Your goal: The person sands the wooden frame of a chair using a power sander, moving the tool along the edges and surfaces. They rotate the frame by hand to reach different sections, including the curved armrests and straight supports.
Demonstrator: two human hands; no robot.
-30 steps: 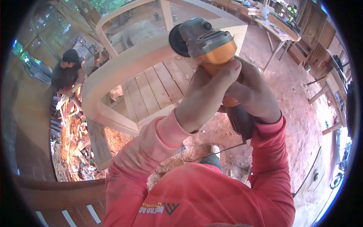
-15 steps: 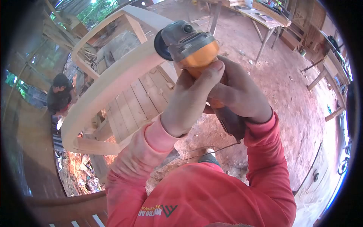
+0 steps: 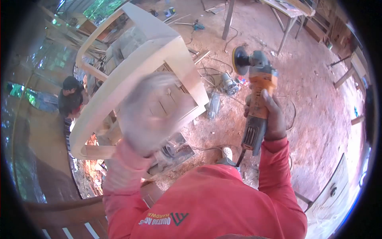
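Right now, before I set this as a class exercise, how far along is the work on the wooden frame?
Looks done: the frame is assembled, its curved rail joined up. In hand: the right hand grips the grinder, disc off the wood; the blurred left hand is over the frame. Left, probably: any remaining smoothing, then a finish, as the wood looks bare.

Reddish floor (image 3: 318, 99) with silver tool (image 3: 229, 84)
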